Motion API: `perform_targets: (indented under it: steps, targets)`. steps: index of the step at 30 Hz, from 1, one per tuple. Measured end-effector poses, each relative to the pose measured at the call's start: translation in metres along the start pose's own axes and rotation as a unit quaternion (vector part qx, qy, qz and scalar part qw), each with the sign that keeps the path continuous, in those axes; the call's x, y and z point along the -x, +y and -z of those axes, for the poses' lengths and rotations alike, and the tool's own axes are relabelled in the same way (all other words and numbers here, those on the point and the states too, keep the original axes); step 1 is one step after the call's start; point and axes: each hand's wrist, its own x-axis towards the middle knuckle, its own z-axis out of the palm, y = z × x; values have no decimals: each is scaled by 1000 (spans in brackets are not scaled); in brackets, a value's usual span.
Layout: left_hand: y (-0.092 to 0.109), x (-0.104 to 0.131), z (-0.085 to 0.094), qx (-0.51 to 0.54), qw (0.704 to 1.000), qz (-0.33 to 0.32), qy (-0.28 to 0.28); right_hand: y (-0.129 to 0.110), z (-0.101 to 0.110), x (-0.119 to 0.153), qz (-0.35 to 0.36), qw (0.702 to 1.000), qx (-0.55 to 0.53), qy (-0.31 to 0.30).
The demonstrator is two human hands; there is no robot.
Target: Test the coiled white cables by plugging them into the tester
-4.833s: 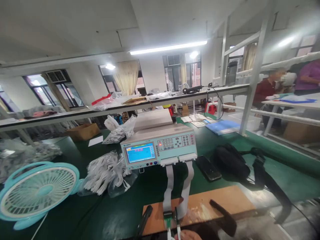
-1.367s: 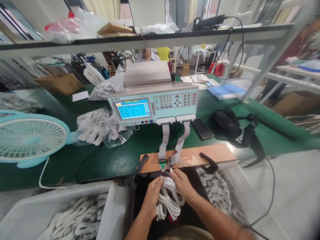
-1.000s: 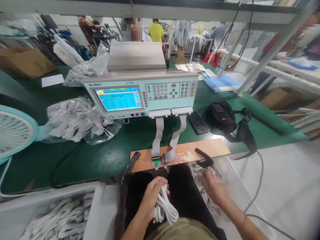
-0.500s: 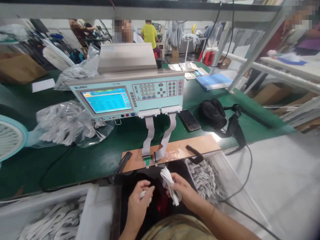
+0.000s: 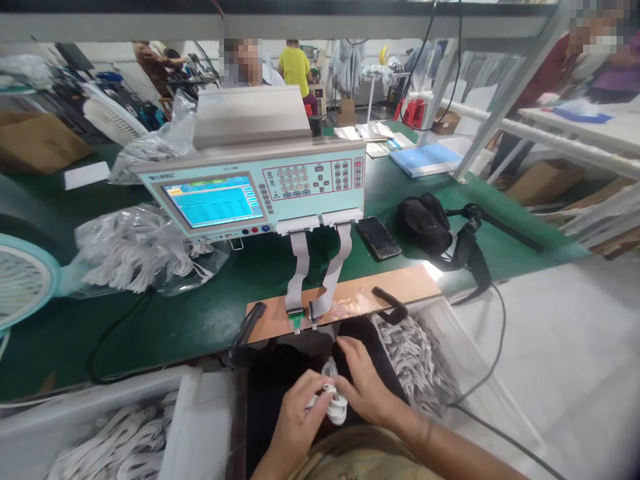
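A coiled white cable (image 5: 337, 408) is between my two hands, over my lap and just below the table edge. My left hand (image 5: 300, 410) is closed on it, thumb and fingers pinched at its near side. My right hand (image 5: 365, 383) lies against the coil from the other side, its thumb on the cable and its index finger stretched forward. Part of the bundle is hidden by my fingers. Beyond my hands, two grey ribbon cables (image 5: 298, 270) run from a test instrument (image 5: 315, 180) with a lit screen to small connectors (image 5: 297, 321) on a wooden board (image 5: 360, 293).
White bins with bundled cables stand at the left (image 5: 185, 400) and right (image 5: 475, 347). A bag of white cables (image 5: 125, 247), a fan (image 5: 25, 280), a phone (image 5: 379, 238) and a black pouch (image 5: 425, 223) lie on the green table. Several people are in the background.
My hands have come together, and the cable coil has moved down and left between them. Before, my right hand held it upright, apart from my left hand. The view has shifted slightly.
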Motion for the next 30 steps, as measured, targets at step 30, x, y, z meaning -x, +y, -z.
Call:
perform_targets:
  steps: [30]
  targets:
    - [-26, -30, 24, 435, 850, 290, 74, -3, -25, -63, -45, 981, -182, 57]
